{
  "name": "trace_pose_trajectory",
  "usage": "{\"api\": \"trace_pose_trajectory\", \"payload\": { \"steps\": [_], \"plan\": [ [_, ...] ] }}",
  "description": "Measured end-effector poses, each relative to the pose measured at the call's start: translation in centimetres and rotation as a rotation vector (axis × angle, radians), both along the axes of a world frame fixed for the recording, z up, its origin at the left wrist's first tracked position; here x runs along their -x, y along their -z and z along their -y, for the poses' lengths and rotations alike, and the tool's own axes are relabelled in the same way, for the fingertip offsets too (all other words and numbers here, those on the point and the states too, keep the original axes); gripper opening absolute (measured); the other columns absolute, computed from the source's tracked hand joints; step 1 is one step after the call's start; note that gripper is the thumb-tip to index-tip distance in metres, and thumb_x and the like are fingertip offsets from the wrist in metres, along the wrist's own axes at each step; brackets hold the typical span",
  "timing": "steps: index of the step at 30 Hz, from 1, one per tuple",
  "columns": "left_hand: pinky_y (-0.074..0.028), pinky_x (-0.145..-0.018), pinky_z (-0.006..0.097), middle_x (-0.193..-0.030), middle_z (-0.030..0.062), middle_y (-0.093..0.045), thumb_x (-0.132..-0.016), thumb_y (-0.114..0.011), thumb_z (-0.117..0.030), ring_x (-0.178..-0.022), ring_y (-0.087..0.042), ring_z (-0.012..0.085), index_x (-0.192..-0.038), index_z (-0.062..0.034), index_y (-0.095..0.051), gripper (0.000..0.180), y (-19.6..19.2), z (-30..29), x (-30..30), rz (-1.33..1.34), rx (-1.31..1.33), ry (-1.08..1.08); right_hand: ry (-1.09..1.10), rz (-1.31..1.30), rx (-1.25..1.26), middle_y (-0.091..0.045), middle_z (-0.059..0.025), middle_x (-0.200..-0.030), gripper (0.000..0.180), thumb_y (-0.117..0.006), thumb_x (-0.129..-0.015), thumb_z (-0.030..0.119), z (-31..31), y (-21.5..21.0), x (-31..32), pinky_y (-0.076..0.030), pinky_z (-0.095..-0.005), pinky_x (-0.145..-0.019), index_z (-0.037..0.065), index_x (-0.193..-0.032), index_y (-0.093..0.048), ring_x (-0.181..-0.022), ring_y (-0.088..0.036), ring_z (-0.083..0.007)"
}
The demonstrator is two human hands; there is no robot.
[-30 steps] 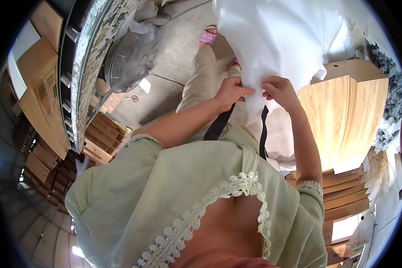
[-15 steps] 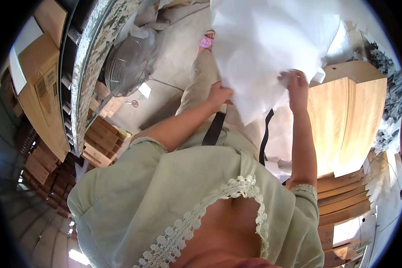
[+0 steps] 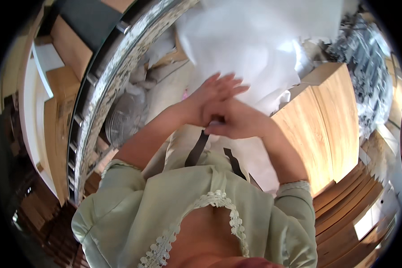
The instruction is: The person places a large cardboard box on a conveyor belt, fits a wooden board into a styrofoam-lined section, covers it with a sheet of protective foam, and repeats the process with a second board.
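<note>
A big thin white sheet point(image 3: 254, 40) hangs in front of me and fills the upper middle of the view. My left hand point(image 3: 216, 94) lies against its lower edge with the fingers stretched out and slightly blurred. My right hand point(image 3: 239, 123) sits just under the left hand and touches it, with fingers curled and pinched on the sheet's lower edge. Both forearms come up from pale green sleeves with lace trim point(image 3: 219, 198). Two dark straps point(image 3: 196, 149) hang below the hands.
A light wooden board point(image 3: 330, 116) stands at the right, with stacked wooden planks point(image 3: 348, 201) below it. A round wire fan point(image 3: 123, 118) sits on the floor at the left, beside a long curved ornate frame point(image 3: 98, 98). A grey patterned pile point(image 3: 366, 58) lies at the top right.
The sheet has gone up and closer to the camera. My hands, apart along its edge before, have come together in the middle, and the left hand's fingers have spread flat.
</note>
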State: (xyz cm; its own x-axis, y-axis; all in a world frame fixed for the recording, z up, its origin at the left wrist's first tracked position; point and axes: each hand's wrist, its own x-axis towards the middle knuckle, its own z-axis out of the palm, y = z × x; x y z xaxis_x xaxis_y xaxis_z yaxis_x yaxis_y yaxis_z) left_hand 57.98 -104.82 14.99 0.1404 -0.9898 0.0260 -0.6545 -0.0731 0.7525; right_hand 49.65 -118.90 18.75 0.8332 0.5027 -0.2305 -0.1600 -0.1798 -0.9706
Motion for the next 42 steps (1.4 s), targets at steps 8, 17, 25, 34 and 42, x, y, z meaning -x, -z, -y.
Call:
{"api": "trace_pose_trajectory", "payload": {
  "steps": [8, 17, 25, 34, 42],
  "plan": [
    [-0.044, -0.081, 0.035, -0.098, 0.0094, -0.059, -0.089, -0.045, -0.017, -0.088, -0.055, 0.0221, -0.105, -0.0008, -0.056, 0.025, 5.2, -5.6, -3.2, -1.279, 0.598, -0.930, 1.176, 0.475, 0.186, -0.060, -0.0067, -0.090, 0.027, -0.067, -0.076, 0.012, 3.5, -2.2, 4.7, -0.045, -0.0258, -0.074, 0.001, -0.099, -0.058, -0.084, -0.057, -0.0147],
    [-0.045, -0.066, 0.030, -0.079, 0.0103, -0.063, -0.078, -0.067, -0.022, -0.074, -0.059, 0.0179, -0.088, -0.0012, -0.063, 0.023, -12.9, -12.2, 4.0, -0.372, -0.463, -0.283, 1.386, -0.630, -1.160, -0.011, -0.0285, -0.140, 0.108, -0.056, -0.072, 0.065, 8.7, 12.5, 4.6, -0.038, -0.0460, -0.096, -0.002, -0.138, -0.003, -0.120, -0.034, -0.0444],
    [-0.046, -0.073, 0.026, -0.093, 0.0057, -0.064, -0.075, -0.069, -0.009, -0.083, -0.057, 0.0113, -0.100, -0.0007, -0.062, 0.028, -15.9, -24.2, 11.8, -0.871, -0.423, -0.758, 1.310, -0.405, -0.932, -0.027, -0.0251, -0.135, 0.109, -0.064, -0.065, 0.064, 9.9, 17.3, -9.1, -0.039, -0.0446, -0.093, -0.004, -0.136, -0.016, -0.118, -0.040, -0.0336],
    [-0.049, -0.070, 0.030, -0.091, 0.0052, -0.062, -0.079, -0.068, -0.023, -0.080, -0.058, 0.0145, -0.103, -0.0016, -0.059, 0.034, -8.1, -42.5, 21.5, -1.244, 0.023, -1.827, 1.061, -0.009, 0.501, -0.061, -0.0196, -0.084, 0.036, -0.051, -0.083, 0.023, 7.3, 21.5, -7.1, -0.047, -0.0388, -0.069, -0.010, -0.097, -0.053, -0.074, -0.058, -0.0267],
    [-0.049, -0.062, 0.034, -0.082, 0.0141, -0.063, -0.079, -0.060, -0.040, -0.071, -0.061, 0.0235, -0.094, 0.0050, -0.063, 0.047, -19.1, -67.1, 22.0, -0.102, -0.122, -2.433, 0.492, 0.326, 0.124, -0.057, -0.0101, -0.100, 0.028, -0.062, -0.079, 0.020, -3.4, -8.7, -4.4, -0.041, -0.0315, -0.085, -0.001, -0.097, -0.053, -0.091, -0.053, -0.0179]
  ]
}}
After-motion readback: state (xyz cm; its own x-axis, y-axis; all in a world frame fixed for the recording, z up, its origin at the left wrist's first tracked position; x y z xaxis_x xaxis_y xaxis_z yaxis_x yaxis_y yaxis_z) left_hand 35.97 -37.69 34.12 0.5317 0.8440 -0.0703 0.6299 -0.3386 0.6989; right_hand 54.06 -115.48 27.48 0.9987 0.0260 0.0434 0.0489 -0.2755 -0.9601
